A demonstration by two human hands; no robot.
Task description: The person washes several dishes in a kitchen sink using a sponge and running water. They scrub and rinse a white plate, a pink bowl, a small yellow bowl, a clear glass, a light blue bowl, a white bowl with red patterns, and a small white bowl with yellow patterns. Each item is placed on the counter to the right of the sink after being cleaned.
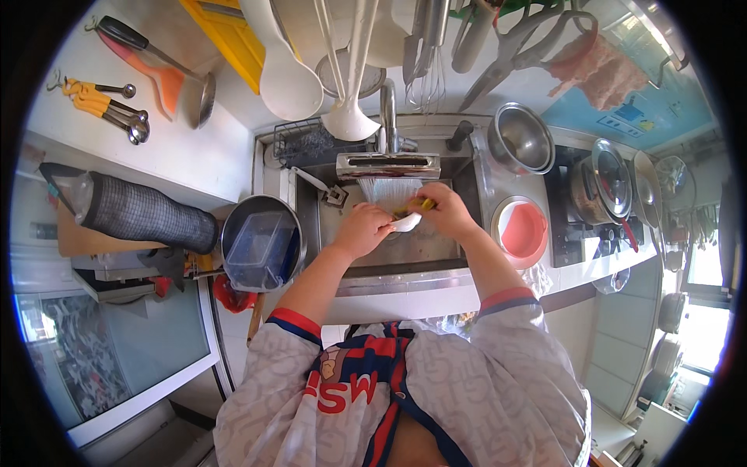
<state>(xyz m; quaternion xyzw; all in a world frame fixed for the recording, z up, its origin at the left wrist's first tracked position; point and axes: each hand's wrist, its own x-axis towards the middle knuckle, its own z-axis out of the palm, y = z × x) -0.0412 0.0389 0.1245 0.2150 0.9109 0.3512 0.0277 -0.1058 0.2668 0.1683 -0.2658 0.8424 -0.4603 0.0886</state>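
Observation:
Water runs in a wide sheet from the faucet into the metal sink. My left hand grips the left side of a small white dish or bowl, in front of the falling water. At its right side, my right hand holds a yellow sponge or scrubber against or just over the white piece. The fingers hide much of the sponge, so its exact kind cannot be told. A white-handled tool with a metal head lies at the sink's back left corner.
Left of the sink, a dark pan holds a clear plastic container. To the right stand steel bowls, a pink bowl and a pot on the stove. Above the faucet hang a ladle, a whisk and scissors.

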